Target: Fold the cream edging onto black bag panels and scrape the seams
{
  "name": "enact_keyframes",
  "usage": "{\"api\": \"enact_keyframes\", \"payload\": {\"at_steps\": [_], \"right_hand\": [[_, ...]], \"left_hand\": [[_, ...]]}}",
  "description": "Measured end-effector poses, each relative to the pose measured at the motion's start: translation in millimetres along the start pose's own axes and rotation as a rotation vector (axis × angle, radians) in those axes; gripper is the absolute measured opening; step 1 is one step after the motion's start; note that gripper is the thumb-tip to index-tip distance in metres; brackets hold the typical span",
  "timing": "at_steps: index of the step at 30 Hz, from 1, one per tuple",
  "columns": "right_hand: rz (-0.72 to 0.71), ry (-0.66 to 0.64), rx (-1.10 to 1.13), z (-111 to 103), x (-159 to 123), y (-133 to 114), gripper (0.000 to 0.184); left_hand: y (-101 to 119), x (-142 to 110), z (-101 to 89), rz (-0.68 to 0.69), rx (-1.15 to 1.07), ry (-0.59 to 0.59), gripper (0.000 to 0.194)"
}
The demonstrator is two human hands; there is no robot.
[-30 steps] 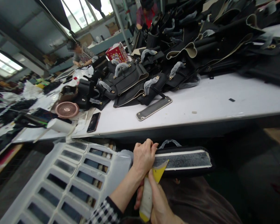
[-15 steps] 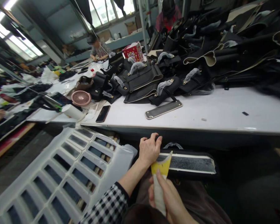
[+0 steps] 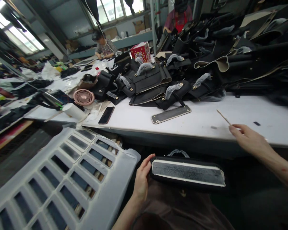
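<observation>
A black handbag [image 3: 187, 187] rests on my lap with its bottom turned up toward me. A dark grey rectangular panel [image 3: 187, 172] with whitish strips along its edges shows on that bottom. My left hand [image 3: 142, 179] grips the bag's left end, thumb and fingers around the corner. Off to the right, my right hand [image 3: 248, 139] is above the front edge of the table, closed on a thin yellowish scraper [image 3: 222, 116] seen edge-on. The scraper points up and left over the tabletop. A plastic-wrapped handle [image 3: 179, 152] sticks out behind the bag.
A grey strip with a pale border [image 3: 171, 115] lies on the white table [image 3: 124, 119]. Near it are a phone [image 3: 106, 115], a pink fan [image 3: 84, 97] and piled black bags [image 3: 151, 80]. A slotted grey rack [image 3: 105, 195] stands at left. Two people work beyond.
My right hand has moved right and up with the scraper, from in front of the bag to over the table edge. My left hand has shifted down and left onto the bag's end.
</observation>
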State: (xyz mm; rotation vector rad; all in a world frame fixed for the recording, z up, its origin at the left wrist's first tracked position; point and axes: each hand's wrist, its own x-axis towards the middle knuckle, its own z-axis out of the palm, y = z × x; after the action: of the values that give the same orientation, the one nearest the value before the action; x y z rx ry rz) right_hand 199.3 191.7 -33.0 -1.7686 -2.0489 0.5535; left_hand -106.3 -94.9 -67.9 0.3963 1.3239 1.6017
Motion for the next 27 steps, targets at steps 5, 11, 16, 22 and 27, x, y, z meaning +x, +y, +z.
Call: {"api": "enact_keyframes", "payload": {"at_steps": [5, 11, 16, 22, 27], "right_hand": [[-0.055, 0.047, -0.334, 16, 30, 19, 0.059], [-0.323, 0.333, -0.577, 31, 26, 19, 0.047], [-0.438, 0.237, -0.132, 26, -1, -35, 0.046], [-0.369, -0.869, 0.489, 68, -75, -162, 0.038], [-0.357, -0.980, 0.462, 103, -90, -198, 0.033]], "left_hand": [[-6, -6, -1.3, 0.034, 0.135, 0.012, 0.042], [-14, -6, -0.1, 0.235, 0.417, 0.039, 0.040], [-20, -9, -0.1, 0.257, 0.438, 0.035, 0.044], [-18, -7, -2.4, 0.251, 0.398, 0.000, 0.042], [-17, -8, -4.0, 0.248, 0.370, 0.012, 0.040]]}}
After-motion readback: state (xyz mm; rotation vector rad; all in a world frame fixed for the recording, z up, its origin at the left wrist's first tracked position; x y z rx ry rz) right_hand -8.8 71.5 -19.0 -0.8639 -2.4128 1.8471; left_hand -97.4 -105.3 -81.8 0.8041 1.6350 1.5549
